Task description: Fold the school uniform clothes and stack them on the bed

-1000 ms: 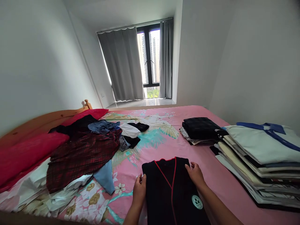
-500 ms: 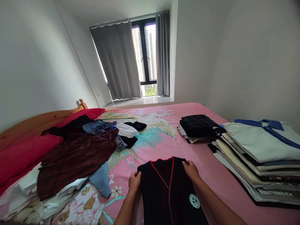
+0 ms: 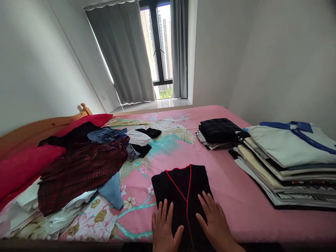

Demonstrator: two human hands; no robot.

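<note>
A black V-neck vest (image 3: 181, 185) with red trim lies on the bed near its front edge, its neckline pointing away from me. Its lower part runs down out of the picture. My left hand (image 3: 165, 225) rests flat on the vest's left side, fingers spread. On the right side my right hand (image 3: 214, 220) lies flat too, with its fingers apart. The round badge seen earlier on the vest is hidden, with my right hand over that area.
The bed has a pink floral sheet (image 3: 170, 157). To the left lies a loose heap with a dark red plaid garment (image 3: 86, 175) and a light blue cloth (image 3: 112, 192). Right stand a tall folded pile (image 3: 286, 147) and a smaller stack topped with black (image 3: 219, 129).
Both hands have let go of the vest's shoulders and moved down onto its front, fingers now spread flat. The view has tilted slightly downward.
</note>
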